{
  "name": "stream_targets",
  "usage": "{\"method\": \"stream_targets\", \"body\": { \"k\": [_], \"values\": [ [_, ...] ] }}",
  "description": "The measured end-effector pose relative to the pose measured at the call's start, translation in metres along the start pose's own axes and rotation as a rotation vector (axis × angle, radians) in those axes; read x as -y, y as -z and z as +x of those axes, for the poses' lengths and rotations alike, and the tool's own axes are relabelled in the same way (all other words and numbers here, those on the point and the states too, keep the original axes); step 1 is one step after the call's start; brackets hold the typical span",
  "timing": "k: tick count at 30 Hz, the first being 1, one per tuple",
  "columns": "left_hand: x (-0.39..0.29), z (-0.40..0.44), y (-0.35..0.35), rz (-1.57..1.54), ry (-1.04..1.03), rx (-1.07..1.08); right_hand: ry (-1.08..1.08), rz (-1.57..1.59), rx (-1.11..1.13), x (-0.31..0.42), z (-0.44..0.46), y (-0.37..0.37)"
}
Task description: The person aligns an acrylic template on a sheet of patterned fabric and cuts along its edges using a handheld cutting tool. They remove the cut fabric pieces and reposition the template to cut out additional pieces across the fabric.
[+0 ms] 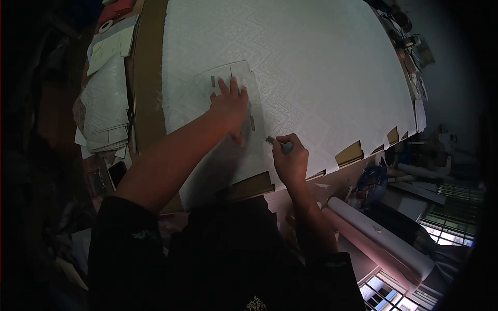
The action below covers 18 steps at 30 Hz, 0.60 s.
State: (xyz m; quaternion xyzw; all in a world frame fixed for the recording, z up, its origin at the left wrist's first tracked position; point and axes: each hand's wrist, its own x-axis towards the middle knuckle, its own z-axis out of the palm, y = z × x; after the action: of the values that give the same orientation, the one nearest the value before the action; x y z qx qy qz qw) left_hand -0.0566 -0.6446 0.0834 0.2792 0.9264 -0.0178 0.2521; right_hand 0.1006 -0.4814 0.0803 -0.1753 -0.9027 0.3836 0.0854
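Observation:
White patterned fabric (332, 67) covers the table. On its left part lies a pale flat template (254, 140) with small dark slots. My left hand (230, 106) presses on the template with its fingers spread. Just right of the template's edge, my right hand (291, 158) grips a dark, thick marker-like tool (285, 147), its grey tip at the fabric beside the template. The tool's exact kind is hard to tell in the dim light.
Stacked papers and patterned pieces (106, 98) lie at the left, with a dark phone-like object (117, 173) below. The fabric's near edge has notches showing brown board (349, 154). Large rolls (381, 238) stand at the lower right. Tools line the far right edge.

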Motion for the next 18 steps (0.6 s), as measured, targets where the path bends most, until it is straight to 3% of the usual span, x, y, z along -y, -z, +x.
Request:
{"method": "stream_targets", "body": {
  "k": [5,8,9,14,18],
  "values": [
    [-0.001,0.001,-0.002,-0.012,-0.002,-0.007,-0.089,0.049,-0.044,0.001,-0.014,-0.006],
    [-0.001,0.001,0.002,-0.007,0.009,-0.005,0.065,0.191,-0.178,-0.037,-0.027,-0.027],
    [-0.002,0.002,0.003,0.000,0.003,0.022,0.024,0.196,-0.144,-0.031,-0.019,-0.028],
    [-0.004,0.000,0.010,0.004,0.005,0.048,0.200,0.137,-0.159,0.002,0.103,-0.066],
    [-0.005,0.002,0.012,-0.005,0.018,0.093,0.152,0.143,-0.118,0.019,0.150,-0.084]
  ]
}}
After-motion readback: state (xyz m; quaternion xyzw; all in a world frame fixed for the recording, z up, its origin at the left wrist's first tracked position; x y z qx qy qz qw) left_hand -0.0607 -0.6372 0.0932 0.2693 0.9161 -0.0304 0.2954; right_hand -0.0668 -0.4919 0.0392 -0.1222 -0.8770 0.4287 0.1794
